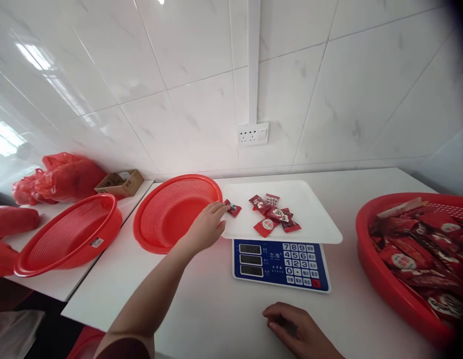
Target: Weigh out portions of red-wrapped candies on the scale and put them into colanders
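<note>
My left hand (206, 227) reaches over the left edge of the white scale tray (314, 219), fingertips closed on a small red packet (233, 208). Further right on that tray lies a loose cluster of several red and dark red packets, among them a red packet with a round pale label (267, 226). Below the tray is the blue keypad panel (280, 264) of the scale. My right hand (297, 329) hovers or rests near the table's front, loosely curled, with a gap between thumb and fingers and nothing visible in it.
A red perforated basket (175, 214) stands left of the scale. At the right, another red basket (369, 249) is full of red packets. Further left are a red basket (70, 234), a cardboard box (121, 183) and red bags (70, 177). A wall socket (253, 133) is behind.
</note>
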Tool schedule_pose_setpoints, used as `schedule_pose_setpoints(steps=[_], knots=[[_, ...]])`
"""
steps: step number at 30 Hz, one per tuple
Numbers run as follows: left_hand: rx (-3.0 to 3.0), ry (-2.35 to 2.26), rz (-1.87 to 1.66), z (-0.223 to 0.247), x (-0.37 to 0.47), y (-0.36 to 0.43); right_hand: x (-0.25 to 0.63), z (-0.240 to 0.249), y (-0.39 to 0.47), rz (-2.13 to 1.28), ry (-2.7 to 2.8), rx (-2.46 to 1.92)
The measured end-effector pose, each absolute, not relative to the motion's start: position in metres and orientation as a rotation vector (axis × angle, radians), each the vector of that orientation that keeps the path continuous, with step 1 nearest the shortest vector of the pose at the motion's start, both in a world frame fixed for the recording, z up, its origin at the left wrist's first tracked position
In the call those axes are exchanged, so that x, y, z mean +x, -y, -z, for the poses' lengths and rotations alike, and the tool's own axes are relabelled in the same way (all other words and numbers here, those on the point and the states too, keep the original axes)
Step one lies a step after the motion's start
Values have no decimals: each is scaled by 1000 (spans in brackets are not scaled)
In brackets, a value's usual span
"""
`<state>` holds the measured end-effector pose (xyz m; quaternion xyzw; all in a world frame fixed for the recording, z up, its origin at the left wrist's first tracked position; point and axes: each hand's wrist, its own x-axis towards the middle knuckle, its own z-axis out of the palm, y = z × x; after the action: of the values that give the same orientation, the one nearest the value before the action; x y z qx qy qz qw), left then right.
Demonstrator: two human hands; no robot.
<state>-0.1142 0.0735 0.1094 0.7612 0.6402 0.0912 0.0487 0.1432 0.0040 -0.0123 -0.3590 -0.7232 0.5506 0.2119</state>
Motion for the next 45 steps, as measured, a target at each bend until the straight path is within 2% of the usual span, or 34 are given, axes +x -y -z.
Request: schedule_pose_setpoints(steps=[3,8,16,24,30,38,45], knots=[[2335,-1857,-90,-113,-109,-111,143,13,-2,-1525,1981,-1015],[2316,-1887,-79,-107,-105,-146,144,14,-3,-1521,2009,-1013],[2343,-1725,-319,-105,-56,-152,144,7,-3,-1509,2060,-995],[2549,-1541,-118,-76,-12,-158,144,6,-2,-1500,2043,-999],[2628,-1622,-258,-75,-11,-168,143,10,-4,-1497,2061,-949],[2413,-1715,-479,-79,-18,-188,144,15,-4,-1520,2097,-940],[2119,-1918,-804,-110,-53,-191,145,16,-4,-1540,2097,-954]])
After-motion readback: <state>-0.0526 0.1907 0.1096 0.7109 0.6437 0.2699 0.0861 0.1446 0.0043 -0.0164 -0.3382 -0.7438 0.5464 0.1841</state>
